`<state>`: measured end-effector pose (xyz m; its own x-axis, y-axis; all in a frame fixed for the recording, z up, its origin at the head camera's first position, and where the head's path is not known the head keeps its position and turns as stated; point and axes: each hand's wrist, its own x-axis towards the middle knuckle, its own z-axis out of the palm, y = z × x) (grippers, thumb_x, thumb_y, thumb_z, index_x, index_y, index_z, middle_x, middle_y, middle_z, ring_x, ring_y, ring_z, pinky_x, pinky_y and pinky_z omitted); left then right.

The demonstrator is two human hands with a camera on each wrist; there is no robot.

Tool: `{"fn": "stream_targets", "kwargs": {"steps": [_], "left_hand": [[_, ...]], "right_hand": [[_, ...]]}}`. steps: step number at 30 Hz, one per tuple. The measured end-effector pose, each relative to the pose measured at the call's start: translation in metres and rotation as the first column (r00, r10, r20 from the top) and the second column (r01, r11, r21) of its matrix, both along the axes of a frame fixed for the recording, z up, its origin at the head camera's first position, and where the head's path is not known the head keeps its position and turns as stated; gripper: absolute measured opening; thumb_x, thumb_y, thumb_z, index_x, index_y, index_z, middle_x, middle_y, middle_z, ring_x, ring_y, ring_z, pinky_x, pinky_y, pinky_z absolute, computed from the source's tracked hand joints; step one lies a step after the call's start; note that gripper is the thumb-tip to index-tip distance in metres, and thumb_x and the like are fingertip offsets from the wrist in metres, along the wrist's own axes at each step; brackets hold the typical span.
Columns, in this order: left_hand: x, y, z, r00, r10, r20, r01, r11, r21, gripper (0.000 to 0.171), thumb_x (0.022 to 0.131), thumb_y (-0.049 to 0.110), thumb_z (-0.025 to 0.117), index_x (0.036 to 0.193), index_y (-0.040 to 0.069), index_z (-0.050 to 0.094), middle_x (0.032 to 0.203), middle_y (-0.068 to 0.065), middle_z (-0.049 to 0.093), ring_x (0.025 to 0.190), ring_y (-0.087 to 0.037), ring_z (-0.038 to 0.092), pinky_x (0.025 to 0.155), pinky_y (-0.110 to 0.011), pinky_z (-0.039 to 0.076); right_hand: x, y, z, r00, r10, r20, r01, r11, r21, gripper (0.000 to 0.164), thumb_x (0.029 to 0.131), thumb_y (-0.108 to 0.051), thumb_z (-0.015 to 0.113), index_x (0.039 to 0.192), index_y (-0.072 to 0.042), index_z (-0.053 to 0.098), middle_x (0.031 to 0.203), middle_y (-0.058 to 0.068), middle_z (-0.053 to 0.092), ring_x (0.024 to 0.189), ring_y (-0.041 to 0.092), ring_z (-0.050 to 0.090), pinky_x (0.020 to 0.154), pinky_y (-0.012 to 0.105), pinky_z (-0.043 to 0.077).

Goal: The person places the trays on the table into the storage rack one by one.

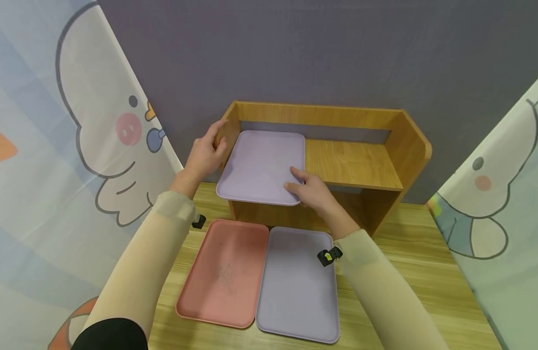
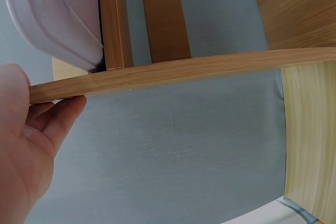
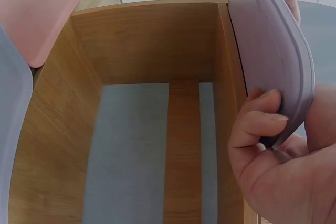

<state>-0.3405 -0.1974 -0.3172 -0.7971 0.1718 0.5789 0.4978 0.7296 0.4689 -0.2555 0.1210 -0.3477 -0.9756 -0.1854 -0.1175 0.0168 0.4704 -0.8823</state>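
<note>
A light purple tray (image 1: 266, 165) lies on the left part of the upper board of a wooden desk shelf (image 1: 352, 163), its front edge jutting past the board. My right hand (image 1: 314, 192) pinches the tray's front right corner, the thumb on top. From the right wrist view, curled fingers of that hand (image 3: 278, 166) show against the tray's underside (image 3: 268, 40). At the shelf's left end, my left hand (image 1: 206, 153) grips the side panel (image 2: 184, 72). The left wrist view has its fingers bent around that panel's edge, beside the tray.
On the wooden table (image 1: 408, 262), a pink tray (image 1: 225, 274) and a grey-purple tray (image 1: 299, 287) lie side by side before the shelf. A grey partition (image 1: 321, 53) stands behind. Cartoon-printed curtains hang at left (image 1: 107, 126) and right (image 1: 505, 194).
</note>
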Motion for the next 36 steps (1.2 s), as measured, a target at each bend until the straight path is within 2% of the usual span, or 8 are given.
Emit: {"fn": "stream_targets", "kwargs": {"steps": [2,4,13,21,24,29,33,36], "left_hand": [[0.001,0.0,0.001,1.0,0.0,0.001,0.0,1.0,-0.003,0.053,0.111,0.017,0.053,0.163,0.019,0.05,0.06,0.001,0.04,0.047,-0.013,0.037,0.05,-0.033,0.038],[0.002,-0.001,0.001,1.0,0.003,0.0,-0.003,1.0,-0.005,0.053,0.111,0.018,0.053,0.163,0.019,0.05,0.059,0.001,0.04,0.047,-0.015,0.038,0.05,-0.033,0.037],[0.002,-0.004,0.003,1.0,0.009,-0.009,-0.009,1.0,-0.008,0.053,0.11,0.018,0.052,0.163,0.019,0.05,0.058,0.001,0.039,0.048,-0.019,0.04,0.05,-0.033,0.038],[0.005,-0.001,0.001,1.0,0.013,0.011,-0.013,1.0,-0.007,0.052,0.111,0.019,0.052,0.163,0.02,0.049,0.062,0.0,0.041,0.05,-0.019,0.041,0.052,-0.035,0.039],[0.005,0.0,0.001,1.0,0.005,0.006,-0.005,1.0,-0.01,0.052,0.111,0.019,0.053,0.163,0.019,0.049,0.062,-0.001,0.041,0.05,-0.019,0.041,0.052,-0.035,0.038],[0.003,0.0,0.001,1.0,0.001,-0.004,-0.001,1.0,-0.005,0.053,0.111,0.018,0.052,0.163,0.02,0.05,0.061,0.001,0.04,0.049,-0.017,0.04,0.051,-0.034,0.038],[0.004,0.0,0.001,1.0,0.001,0.002,-0.001,1.0,0.001,0.053,0.11,0.017,0.053,0.163,0.02,0.05,0.061,0.001,0.04,0.048,-0.017,0.039,0.05,-0.034,0.038],[0.006,0.0,0.002,1.0,-0.002,0.006,0.002,1.0,0.001,0.053,0.11,0.018,0.054,0.163,0.02,0.05,0.061,0.001,0.04,0.048,-0.018,0.04,0.051,-0.034,0.038]], "right_hand": [[-0.001,-0.002,0.001,1.0,0.0,0.003,0.0,1.0,-0.021,0.069,0.109,-0.033,0.065,0.172,-0.023,0.038,0.176,0.013,0.038,0.068,0.015,0.052,0.064,0.028,0.049],[-0.003,-0.004,0.001,1.0,-0.001,0.009,0.001,0.999,-0.044,0.069,0.109,-0.032,0.065,0.172,-0.023,0.038,0.172,0.014,0.041,0.053,0.011,0.04,0.057,0.024,0.044],[-0.01,-0.006,0.001,1.0,-0.012,0.028,0.014,0.999,-0.049,0.069,0.109,-0.034,0.067,0.172,-0.025,0.04,0.171,0.013,0.043,0.056,0.013,0.045,0.057,0.026,0.046],[-0.001,0.006,0.0,0.999,0.023,0.033,-0.019,0.993,-0.115,0.071,0.109,-0.046,0.065,0.172,-0.031,0.038,0.161,0.02,0.051,0.061,0.014,0.064,0.054,0.025,0.044],[0.007,0.018,-0.001,0.999,0.009,0.043,-0.002,0.99,-0.144,0.074,0.106,-0.054,0.068,0.171,-0.039,0.038,0.158,0.014,0.055,0.063,0.014,0.067,0.053,0.024,0.041],[0.032,0.047,-0.011,1.0,-0.015,0.018,0.019,0.978,-0.21,0.069,0.104,-0.054,0.071,0.167,-0.042,0.045,0.13,0.006,0.07,0.064,0.013,0.065,0.054,0.025,0.041],[0.062,0.072,-0.034,0.999,-0.031,-0.024,0.022,0.951,-0.307,0.06,0.108,-0.044,0.069,0.165,-0.035,0.051,0.112,-0.003,0.075,0.065,0.01,0.061,0.057,0.025,0.046],[0.085,0.088,-0.061,0.999,-0.017,-0.052,-0.001,0.942,-0.336,0.056,0.111,-0.035,0.067,0.164,-0.027,0.053,0.107,-0.006,0.074,0.065,0.009,0.057,0.056,0.026,0.047]]}}
